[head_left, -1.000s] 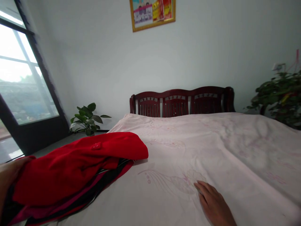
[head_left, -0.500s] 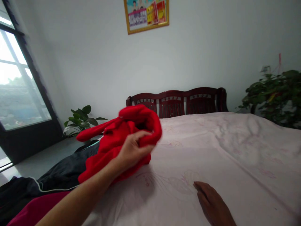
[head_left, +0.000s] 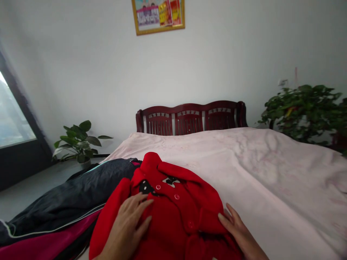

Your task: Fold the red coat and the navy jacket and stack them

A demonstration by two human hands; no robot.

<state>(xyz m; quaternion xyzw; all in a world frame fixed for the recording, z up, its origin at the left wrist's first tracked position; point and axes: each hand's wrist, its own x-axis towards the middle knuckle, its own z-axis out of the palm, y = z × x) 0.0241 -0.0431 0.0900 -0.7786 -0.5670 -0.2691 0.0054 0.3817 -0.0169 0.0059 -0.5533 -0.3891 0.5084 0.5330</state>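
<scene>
A red buttoned coat (head_left: pixel 179 213) lies front side up on the pink bedsheet (head_left: pixel 257 169), collar toward the headboard. My left hand (head_left: pixel 127 224) rests flat on its left front, fingers spread. My right hand (head_left: pixel 238 233) lies at the coat's right edge, fingers stretched out and touching the fabric. Neither hand grips anything.
A dark jacket (head_left: pixel 81 195) and a magenta garment (head_left: pixel 46 243) lie on the bed to the left. A dark red wooden headboard (head_left: pixel 189 117) stands at the far end. Potted plants sit on the left floor (head_left: pixel 78 141) and at the right (head_left: pixel 306 108). A framed picture (head_left: pixel 158 14) hangs above.
My left hand carried the red coat from the pile to the middle of the bed and let it go. The coat now lies spread, both hands flat on it.
</scene>
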